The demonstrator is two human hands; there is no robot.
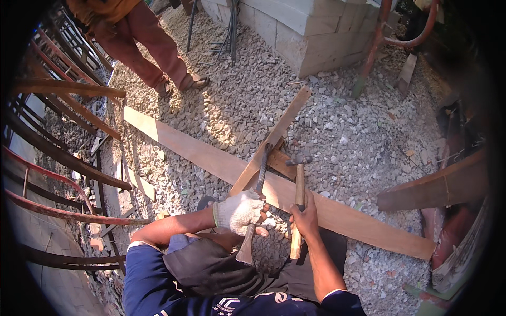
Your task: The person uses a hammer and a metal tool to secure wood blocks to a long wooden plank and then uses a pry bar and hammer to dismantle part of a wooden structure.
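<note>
On the gravel [342, 131], a long plank [211, 155] runs from upper left to lower right, and a narrower batten [276, 134] lies across it at a slant. Where the two cross, a small wood block [279, 162] sits against the batten. The left hand [240, 210], in a white knit glove, is closed around a dark steel bar [262, 168] whose upper end rests at that crossing — its flattened lower end [245, 252] points back toward the person's lap. The right hand [304, 216], bare, is wrapped about the wooden handle of a hammer [299, 197], gripping it about midway; the hammer's metal head [299, 159] is up by the block, just beside the bar's tip. Both hands hover over the plank's near edge. Beyond, another person's legs [153, 47] in rust-red trousers stand on the gravel near grey blocks [311, 26], and curved rusty rebar [58, 152] is stacked at left.
</note>
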